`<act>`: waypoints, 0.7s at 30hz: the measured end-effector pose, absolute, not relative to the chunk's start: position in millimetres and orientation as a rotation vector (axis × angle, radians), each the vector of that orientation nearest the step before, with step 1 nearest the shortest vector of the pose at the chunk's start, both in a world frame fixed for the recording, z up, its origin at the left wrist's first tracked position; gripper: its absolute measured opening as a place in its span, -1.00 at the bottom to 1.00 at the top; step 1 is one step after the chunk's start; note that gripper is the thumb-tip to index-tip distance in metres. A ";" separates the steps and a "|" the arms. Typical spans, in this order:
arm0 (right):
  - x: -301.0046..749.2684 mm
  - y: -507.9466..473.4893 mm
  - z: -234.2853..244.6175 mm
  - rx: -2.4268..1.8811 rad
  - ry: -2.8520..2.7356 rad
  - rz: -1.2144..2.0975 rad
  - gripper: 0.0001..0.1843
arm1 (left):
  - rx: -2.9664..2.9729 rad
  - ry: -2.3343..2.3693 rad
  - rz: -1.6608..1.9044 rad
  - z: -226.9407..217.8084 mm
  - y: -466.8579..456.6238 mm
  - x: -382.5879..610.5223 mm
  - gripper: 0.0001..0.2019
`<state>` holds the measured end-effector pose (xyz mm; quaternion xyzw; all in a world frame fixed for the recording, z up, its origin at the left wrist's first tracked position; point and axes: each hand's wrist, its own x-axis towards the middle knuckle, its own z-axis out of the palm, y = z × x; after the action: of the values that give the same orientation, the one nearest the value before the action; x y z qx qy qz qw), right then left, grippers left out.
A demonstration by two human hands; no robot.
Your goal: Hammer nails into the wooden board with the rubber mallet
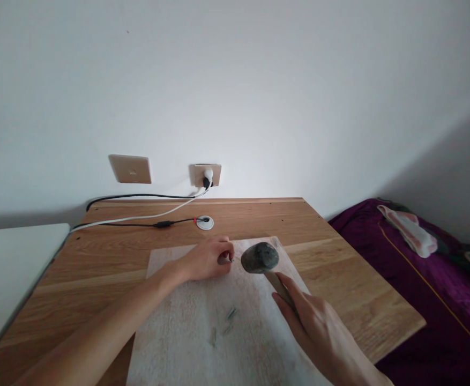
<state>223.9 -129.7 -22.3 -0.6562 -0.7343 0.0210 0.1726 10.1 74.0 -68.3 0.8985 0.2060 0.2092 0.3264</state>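
Left hand: the left hand [206, 259] rests on the pale, whitewashed wooden board [186, 343], fingertips pinched together on a small thin metal nail [232, 260]; the nail is too small to tell its tilt
Right hand: the right hand [319, 327] is clamped around the light wooden handle [277, 281] of a hammer, well apart from the left
Hammer: the dark grey, rounded, dull metal hammer head [260, 258] hangs just beside the pinched nail, to its right; the hammer's long axis runs from the right hand at lower right up and left toward the nail
Board: flat, rectangular, grain running away from the person, surface rubbed matt; it lies on the warm oak-toned wooden counter [118, 257]
Loose nails: a few small grey nails [224, 324] lie scattered on the board between the two forearms
Wall: two beige square plates; the right one is a socket [205, 175] with a white plug; white and black cables [138, 219] trail over the counter
Bed: purple cover [419, 300] to the right
Writing: none readable
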 end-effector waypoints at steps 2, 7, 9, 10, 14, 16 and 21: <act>220.3 -124.7 -18.0 -1.869 -2.087 0.064 -0.54 | 2.343 0.523 0.556 -67.9 74.1 9.6 -0.90; 211.2 -116.9 -16.5 -1.846 -2.136 0.081 -0.58 | 2.330 0.531 0.543 -67.2 73.5 10.2 -0.89; 209.5 -115.6 -16.8 -1.855 -2.142 0.147 -0.61 | 2.332 0.533 0.540 -67.1 73.4 10.7 -0.88; 209.3 -115.3 -16.8 -1.857 -2.145 0.161 -0.61 | 2.333 0.531 0.542 -67.1 73.4 10.9 -0.87; 211.3 -115.1 -17.4 -1.838 -2.148 0.069 -0.57 | 2.335 0.523 0.546 -67.2 73.8 10.8 -0.90; 212.5 -115.4 -19.1 -1.853 -2.158 0.060 -0.55 | 2.332 0.522 0.553 -67.7 73.9 10.6 -0.90; 213.3 -117.0 -23.2 -1.879 -2.194 0.130 -0.58 | 2.337 0.534 0.542 -69.3 74.4 10.3 -0.87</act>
<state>213.3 -117.0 -23.2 -0.6448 -0.7528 0.0445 0.1245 10.3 74.4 -69.3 0.8958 0.2048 0.2077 0.3354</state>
